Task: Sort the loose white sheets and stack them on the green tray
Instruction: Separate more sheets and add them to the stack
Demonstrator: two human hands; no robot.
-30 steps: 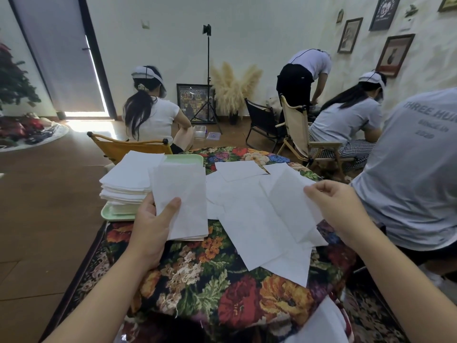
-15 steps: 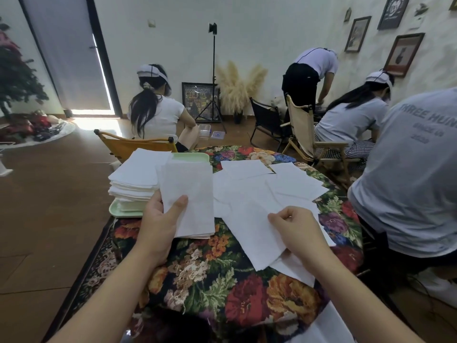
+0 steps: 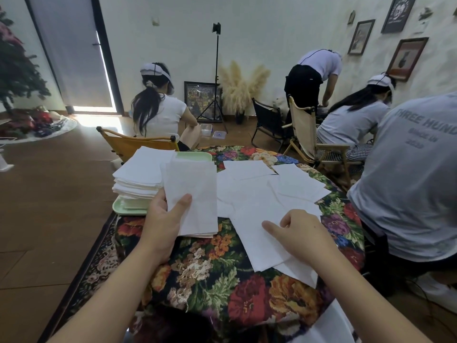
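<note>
My left hand (image 3: 164,219) holds a small bundle of white sheets (image 3: 193,194) upright, thumb on its front face. Behind it a thick stack of white sheets (image 3: 141,174) sits on the green tray (image 3: 123,209) at the table's left edge. Several loose white sheets (image 3: 259,199) lie spread over the floral tablecloth (image 3: 217,276). My right hand (image 3: 301,233) rests on the nearest loose sheet (image 3: 257,238), index finger stretched left and pressing it, the other fingers curled.
A person in a grey shirt (image 3: 410,184) sits close at the table's right side. A yellow chair (image 3: 133,144) with a seated person stands behind the tray. More chairs, people and a light stand (image 3: 216,78) fill the back of the room.
My right hand came down from holding a raised sheet at the right, moved left and toward me, and now presses a loose sheet on the table. The left hand keeps its bundle.
</note>
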